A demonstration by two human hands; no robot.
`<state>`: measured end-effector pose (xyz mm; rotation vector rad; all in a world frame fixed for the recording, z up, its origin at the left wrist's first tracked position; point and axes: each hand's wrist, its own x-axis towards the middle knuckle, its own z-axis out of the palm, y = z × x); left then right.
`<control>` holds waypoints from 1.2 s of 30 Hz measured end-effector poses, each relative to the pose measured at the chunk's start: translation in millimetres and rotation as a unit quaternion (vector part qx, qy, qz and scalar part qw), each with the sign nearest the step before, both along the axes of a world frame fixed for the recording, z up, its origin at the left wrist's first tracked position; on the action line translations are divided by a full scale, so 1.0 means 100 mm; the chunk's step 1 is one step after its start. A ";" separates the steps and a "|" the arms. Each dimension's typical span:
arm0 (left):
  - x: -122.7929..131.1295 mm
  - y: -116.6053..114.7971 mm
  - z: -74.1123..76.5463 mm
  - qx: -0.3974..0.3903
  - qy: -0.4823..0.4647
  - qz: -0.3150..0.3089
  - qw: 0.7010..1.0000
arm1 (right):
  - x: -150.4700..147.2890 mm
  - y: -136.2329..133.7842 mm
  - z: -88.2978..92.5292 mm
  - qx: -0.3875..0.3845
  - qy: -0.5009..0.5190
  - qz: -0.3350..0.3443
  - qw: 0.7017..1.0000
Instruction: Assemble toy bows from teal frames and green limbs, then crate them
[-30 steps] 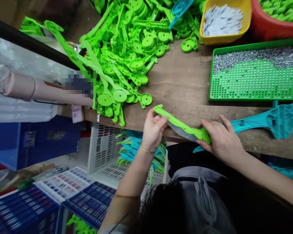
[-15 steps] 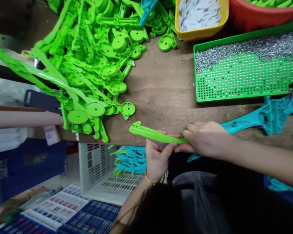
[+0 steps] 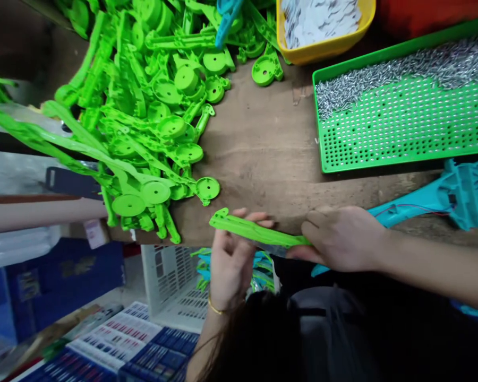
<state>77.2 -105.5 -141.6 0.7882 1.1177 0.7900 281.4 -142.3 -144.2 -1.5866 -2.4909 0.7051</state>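
Observation:
A long, narrow bright-green plastic part (image 3: pixel 258 232) with a small hooked end lies at a slant over the table's front edge. My right hand (image 3: pixel 340 239) grips its right end, thumb below and fingers curled over it. Under the left portion is my left hand (image 3: pixel 231 262), its fingers passing behind the part and showing beyond its far side, in a loose hold. A thin greyish, see-through strip shows along the part's lower edge. Beneath my right hand and wrist lies a teal plastic part (image 3: pixel 414 204) with thin wires; its middle is hidden.
Green plastic parts (image 3: pixel 171 127) are heaped at left. A green perforated tray (image 3: pixel 378 164) of small metal pins, a yellow bin (image 3: pixel 322 52) of white pieces and a red container (image 3: pixel 434 21) stand at right. A white crate (image 3: pixel 163 286) sits below. Another person's arm (image 3: pixel 43 212) reaches in at left.
My left hand has shifted left along the green part, its thumb lifting away and its fingers loosening. My right hand keeps its grip on the right end. The view has tilted slightly.

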 end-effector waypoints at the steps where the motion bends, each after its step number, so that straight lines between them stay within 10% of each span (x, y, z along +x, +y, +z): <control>1: -0.04 0.07 0.02 0.018 0.021 0.034 0.999 | 0.00 -0.01 -0.01 0.009 0.000 -0.001 1.000; 11: -0.09 0.22 0.03 0.116 0.103 0.146 0.977 | -0.20 0.00 0.14 -0.047 -0.027 -0.070 0.996; 24: -0.05 0.14 0.10 0.124 0.081 0.145 0.978 | -0.55 0.39 0.11 -0.139 0.283 -0.104 0.943; 36: 0.00 0.13 -0.01 0.137 0.036 0.143 0.980 | -0.12 0.19 0.30 -0.229 0.084 -0.059 0.968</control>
